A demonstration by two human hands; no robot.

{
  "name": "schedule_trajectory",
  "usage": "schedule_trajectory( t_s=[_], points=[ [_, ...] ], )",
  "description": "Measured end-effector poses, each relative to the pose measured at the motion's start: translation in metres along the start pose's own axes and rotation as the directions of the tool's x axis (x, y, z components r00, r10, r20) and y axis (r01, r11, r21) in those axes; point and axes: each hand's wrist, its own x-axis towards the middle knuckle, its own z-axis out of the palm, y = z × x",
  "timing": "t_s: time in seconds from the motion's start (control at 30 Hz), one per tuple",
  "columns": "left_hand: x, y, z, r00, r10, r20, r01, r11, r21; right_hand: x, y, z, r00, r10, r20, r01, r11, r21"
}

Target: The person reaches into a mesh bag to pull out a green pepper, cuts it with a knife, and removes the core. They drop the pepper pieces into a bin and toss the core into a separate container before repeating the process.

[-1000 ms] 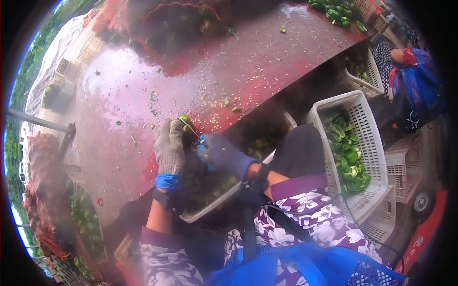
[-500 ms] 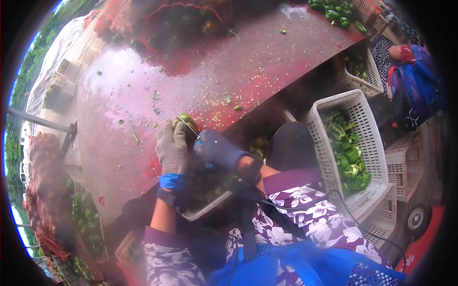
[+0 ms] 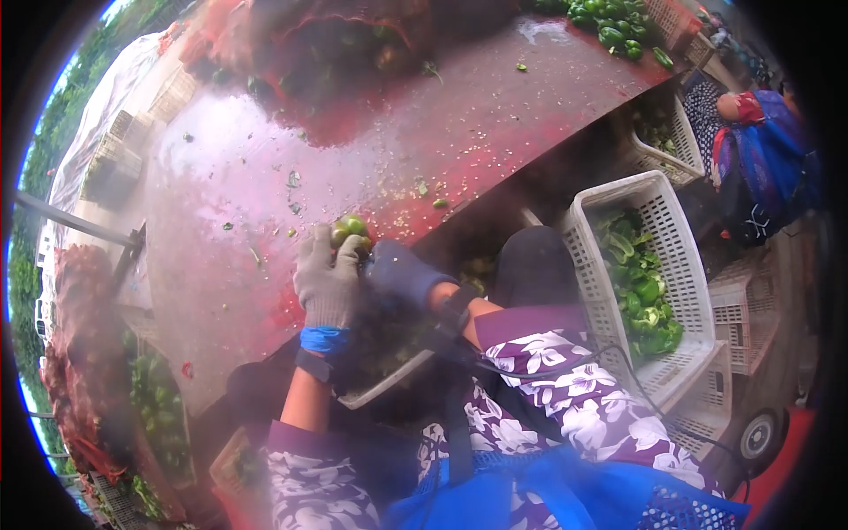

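At the far left, a bulging red mesh sack (image 3: 84, 327) stands near a heap of whole green peppers (image 3: 157, 402). Above them, pale slatted plastic crates (image 3: 113, 168) stand beyond the edge of a broad, wet, reddish metal table (image 3: 230, 177), whose surface is strewn with pale seeds and green scraps. Toward the top, a large red mesh bag of peppers (image 3: 353, 53) lies on the table.

The left hand (image 3: 325, 278), in a grey knitted glove with a blue band at the wrist, has its fingers and thumb closed on a glossy, round green pepper (image 3: 352, 224). This pepper sits at the fingertips, over the near side of the table. Just right of it is the right hand (image 3: 397, 272), in a dark blue glove; its fingers are turned out of sight, so I cannot tell whether it grips anything. Below the hands, the pale rim of a plastic crate (image 3: 389, 382) shows in shadow.

Farther right, a white perforated plastic basket (image 3: 579, 216) holds cut green pepper pieces (image 3: 647, 305). At the upper right, more whole green peppers (image 3: 614, 25) are piled on the table, and a person in blue (image 3: 768, 146) is beside another crate (image 3: 691, 141).
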Motion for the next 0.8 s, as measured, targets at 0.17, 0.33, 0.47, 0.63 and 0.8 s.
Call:
schedule_trajectory(
  t_s=[0.17,0.33,0.47,0.63,0.8],
  points=[
    [0.005,0.000,0.012,0.989,-0.145,0.039,0.149,0.978,-0.148,-0.003,-0.021,-0.052,0.964,-0.141,0.224,0.197,0.948,-0.250],
    [0.020,-0.014,0.019,0.941,-0.274,0.199,0.324,0.898,-0.298,-0.005,-0.010,-0.037,0.985,0.129,0.111,-0.151,0.964,0.221],
    [0.024,-0.029,0.014,0.919,-0.259,0.296,0.361,0.853,-0.376,-0.009,0.002,-0.034,0.998,-0.057,0.021,0.053,0.982,0.180],
    [0.024,-0.034,0.003,0.951,-0.166,0.262,0.238,0.931,-0.275,-0.007,0.003,-0.043,0.994,-0.020,0.108,-0.031,0.891,0.452],
    [0.017,-0.052,0.002,0.952,-0.171,0.253,0.249,0.915,-0.317,-0.009,-0.008,-0.082,0.835,0.207,0.510,-0.545,0.179,0.819]
  ],
)
